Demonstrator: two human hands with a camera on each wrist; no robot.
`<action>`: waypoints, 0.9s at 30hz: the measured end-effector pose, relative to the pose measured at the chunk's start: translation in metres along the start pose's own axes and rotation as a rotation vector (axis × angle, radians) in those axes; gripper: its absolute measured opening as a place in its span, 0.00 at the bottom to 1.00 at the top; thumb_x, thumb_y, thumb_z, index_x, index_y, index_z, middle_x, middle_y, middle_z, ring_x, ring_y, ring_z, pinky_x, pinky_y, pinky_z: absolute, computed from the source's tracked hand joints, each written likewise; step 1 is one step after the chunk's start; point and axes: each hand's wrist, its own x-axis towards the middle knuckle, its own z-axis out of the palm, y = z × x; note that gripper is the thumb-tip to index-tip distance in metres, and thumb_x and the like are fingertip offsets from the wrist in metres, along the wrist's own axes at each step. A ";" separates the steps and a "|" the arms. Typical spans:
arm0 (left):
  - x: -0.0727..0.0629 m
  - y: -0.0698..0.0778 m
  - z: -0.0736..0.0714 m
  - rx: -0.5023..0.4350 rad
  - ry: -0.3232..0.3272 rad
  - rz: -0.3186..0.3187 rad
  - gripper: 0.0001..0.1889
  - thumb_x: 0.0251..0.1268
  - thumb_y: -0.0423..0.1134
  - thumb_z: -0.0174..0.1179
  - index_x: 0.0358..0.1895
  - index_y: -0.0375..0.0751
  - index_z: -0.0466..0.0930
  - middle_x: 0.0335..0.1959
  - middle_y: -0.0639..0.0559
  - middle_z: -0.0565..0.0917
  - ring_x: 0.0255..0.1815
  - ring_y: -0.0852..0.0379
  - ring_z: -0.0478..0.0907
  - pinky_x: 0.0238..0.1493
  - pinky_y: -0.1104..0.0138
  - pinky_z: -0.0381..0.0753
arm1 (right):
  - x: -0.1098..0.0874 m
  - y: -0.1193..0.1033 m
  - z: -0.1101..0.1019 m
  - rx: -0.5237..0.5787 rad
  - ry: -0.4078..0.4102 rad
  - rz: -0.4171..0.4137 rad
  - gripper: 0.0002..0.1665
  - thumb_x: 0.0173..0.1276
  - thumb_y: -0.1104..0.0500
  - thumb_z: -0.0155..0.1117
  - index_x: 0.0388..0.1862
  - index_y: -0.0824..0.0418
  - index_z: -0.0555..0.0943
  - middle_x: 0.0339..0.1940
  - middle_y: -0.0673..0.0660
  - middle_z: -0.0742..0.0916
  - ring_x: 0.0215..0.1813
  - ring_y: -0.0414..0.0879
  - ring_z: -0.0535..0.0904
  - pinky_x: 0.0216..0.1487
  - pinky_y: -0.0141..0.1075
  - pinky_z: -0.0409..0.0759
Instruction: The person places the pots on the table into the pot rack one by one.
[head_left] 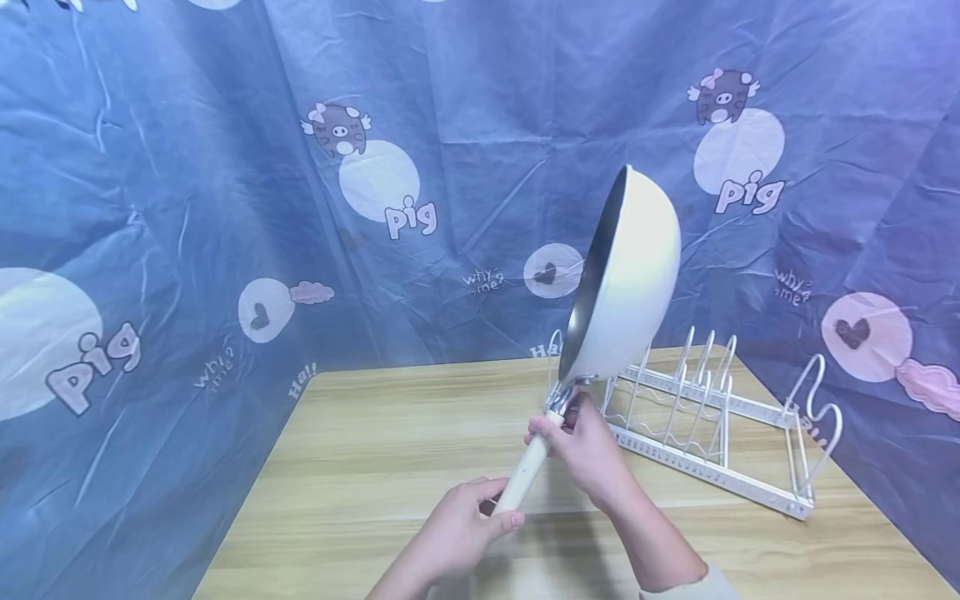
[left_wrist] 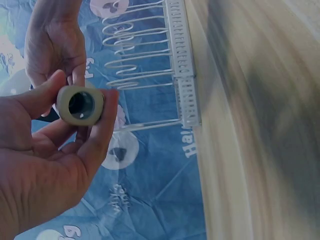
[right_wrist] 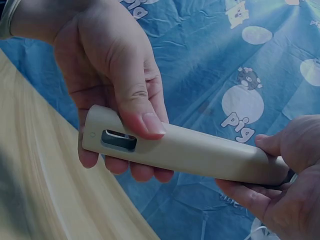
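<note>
A deep frying pan [head_left: 641, 267], white outside and dark inside, is held up on edge above the table, its cream handle [head_left: 525, 473] slanting down toward me. The left hand [head_left: 461, 533] grips the handle's lower end between thumb and fingers. Higher up, the right hand [head_left: 592, 454] holds the handle close to its metal joint. In the left wrist view the hollow end of the handle [left_wrist: 64, 112] sits between the left hand's [left_wrist: 45, 170] thumb and fingers. The right wrist view shows a slot in the handle [right_wrist: 210, 154], with the right hand [right_wrist: 295, 185] at the other end.
A white wire rack [head_left: 708, 475] with upright loops stands on the right side of the wooden table [head_left: 360, 450], partly behind the pan. Blue printed cloth [head_left: 480, 183] hangs behind the table and at both sides.
</note>
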 end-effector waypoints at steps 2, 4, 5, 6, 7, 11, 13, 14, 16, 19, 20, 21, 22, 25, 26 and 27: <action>0.001 -0.003 -0.002 -0.050 -0.029 -0.002 0.24 0.72 0.45 0.72 0.68 0.44 0.85 0.46 0.56 0.89 0.45 0.60 0.83 0.39 0.67 0.82 | 0.002 0.001 0.002 0.001 0.010 0.004 0.25 0.75 0.67 0.69 0.62 0.71 0.67 0.47 0.69 0.89 0.44 0.51 0.92 0.47 0.36 0.93; 0.003 -0.006 -0.004 -0.102 -0.054 -0.005 0.22 0.74 0.44 0.70 0.68 0.46 0.86 0.41 0.55 0.88 0.41 0.60 0.82 0.37 0.68 0.82 | 0.003 0.000 0.005 -0.009 0.023 0.006 0.25 0.75 0.67 0.70 0.62 0.71 0.68 0.47 0.69 0.89 0.43 0.50 0.91 0.45 0.36 0.93; 0.003 -0.008 -0.006 -0.122 -0.068 -0.007 0.21 0.74 0.43 0.70 0.67 0.47 0.86 0.39 0.55 0.87 0.39 0.60 0.82 0.35 0.68 0.81 | 0.004 0.001 0.006 -0.016 0.031 0.008 0.25 0.74 0.67 0.71 0.62 0.70 0.68 0.47 0.69 0.90 0.42 0.50 0.91 0.43 0.36 0.93; 0.004 -0.010 -0.008 -0.137 -0.081 -0.003 0.19 0.75 0.43 0.69 0.66 0.48 0.87 0.37 0.55 0.86 0.38 0.60 0.81 0.35 0.69 0.81 | 0.005 0.001 0.008 -0.021 0.040 0.007 0.25 0.74 0.66 0.72 0.61 0.70 0.69 0.47 0.69 0.90 0.42 0.49 0.91 0.42 0.36 0.93; 0.004 -0.012 -0.010 -0.152 -0.093 0.000 0.18 0.76 0.43 0.68 0.66 0.49 0.87 0.36 0.54 0.85 0.36 0.60 0.80 0.34 0.69 0.81 | 0.006 0.001 0.009 -0.034 0.050 0.010 0.26 0.74 0.65 0.72 0.61 0.70 0.69 0.47 0.69 0.90 0.41 0.49 0.91 0.41 0.36 0.93; 0.009 -0.020 -0.016 -0.228 -0.151 0.005 0.14 0.78 0.41 0.66 0.61 0.45 0.88 0.36 0.51 0.86 0.37 0.59 0.81 0.36 0.69 0.82 | 0.010 0.004 0.013 -0.098 0.086 0.016 0.28 0.71 0.61 0.77 0.60 0.68 0.71 0.47 0.67 0.90 0.38 0.47 0.89 0.38 0.36 0.92; 0.012 -0.025 -0.020 -0.278 -0.177 -0.002 0.13 0.79 0.39 0.65 0.60 0.41 0.88 0.38 0.49 0.86 0.38 0.58 0.82 0.38 0.69 0.84 | 0.012 0.006 0.016 -0.126 0.100 0.021 0.29 0.70 0.59 0.78 0.60 0.67 0.72 0.46 0.66 0.90 0.37 0.47 0.88 0.37 0.35 0.91; 0.013 -0.027 -0.021 -0.300 -0.190 -0.006 0.12 0.79 0.38 0.64 0.58 0.39 0.88 0.39 0.49 0.87 0.39 0.57 0.82 0.39 0.68 0.85 | 0.014 0.006 0.017 -0.136 0.105 0.022 0.30 0.69 0.58 0.79 0.60 0.67 0.73 0.46 0.65 0.90 0.36 0.47 0.88 0.37 0.35 0.91; 0.015 -0.030 -0.025 -0.336 -0.212 -0.016 0.12 0.80 0.37 0.63 0.58 0.36 0.87 0.40 0.49 0.87 0.40 0.55 0.83 0.42 0.67 0.86 | 0.016 0.007 0.020 -0.160 0.119 0.019 0.30 0.68 0.56 0.81 0.59 0.66 0.74 0.45 0.65 0.90 0.36 0.47 0.87 0.36 0.35 0.90; 0.018 -0.035 -0.031 -0.368 -0.235 -0.030 0.13 0.81 0.37 0.62 0.59 0.34 0.87 0.42 0.48 0.86 0.42 0.54 0.84 0.46 0.66 0.87 | 0.020 0.009 0.025 -0.180 0.140 0.015 0.33 0.66 0.53 0.82 0.58 0.66 0.74 0.45 0.65 0.90 0.37 0.48 0.87 0.37 0.36 0.89; 0.019 -0.037 -0.033 -0.376 -0.245 -0.033 0.13 0.81 0.37 0.62 0.59 0.34 0.86 0.43 0.48 0.86 0.42 0.54 0.84 0.47 0.66 0.87 | 0.021 0.010 0.027 -0.188 0.148 0.015 0.34 0.65 0.51 0.83 0.58 0.67 0.74 0.45 0.65 0.90 0.37 0.48 0.86 0.37 0.37 0.89; 0.019 -0.039 -0.034 -0.385 -0.253 -0.039 0.14 0.81 0.38 0.62 0.59 0.33 0.86 0.43 0.48 0.86 0.43 0.55 0.84 0.47 0.65 0.86 | 0.022 0.011 0.028 -0.198 0.157 0.015 0.35 0.65 0.50 0.83 0.58 0.67 0.74 0.44 0.65 0.90 0.38 0.48 0.86 0.37 0.37 0.88; 0.020 -0.041 -0.036 -0.390 -0.260 -0.042 0.14 0.81 0.38 0.62 0.59 0.33 0.86 0.43 0.48 0.86 0.43 0.55 0.83 0.47 0.66 0.86 | 0.023 0.011 0.030 -0.202 0.161 0.020 0.37 0.64 0.49 0.84 0.59 0.68 0.74 0.45 0.65 0.90 0.38 0.48 0.86 0.37 0.37 0.88; 0.023 -0.047 -0.042 -0.387 -0.282 -0.048 0.14 0.80 0.40 0.63 0.57 0.33 0.86 0.42 0.49 0.85 0.43 0.56 0.82 0.48 0.65 0.84 | 0.026 0.014 0.035 -0.202 0.168 0.035 0.37 0.64 0.48 0.84 0.59 0.68 0.74 0.45 0.65 0.91 0.37 0.48 0.86 0.36 0.37 0.87; 0.024 -0.049 -0.044 -0.383 -0.284 -0.050 0.14 0.80 0.40 0.63 0.56 0.33 0.86 0.41 0.50 0.85 0.43 0.56 0.82 0.48 0.65 0.84 | 0.028 0.015 0.037 -0.198 0.169 0.038 0.37 0.65 0.49 0.84 0.59 0.67 0.74 0.44 0.65 0.91 0.36 0.48 0.86 0.36 0.36 0.87; 0.026 -0.051 -0.046 -0.377 -0.286 -0.050 0.14 0.80 0.41 0.63 0.56 0.34 0.86 0.41 0.50 0.85 0.43 0.56 0.81 0.49 0.65 0.83 | 0.030 0.016 0.038 -0.191 0.168 0.042 0.35 0.65 0.49 0.83 0.58 0.67 0.74 0.43 0.64 0.91 0.36 0.47 0.86 0.36 0.36 0.87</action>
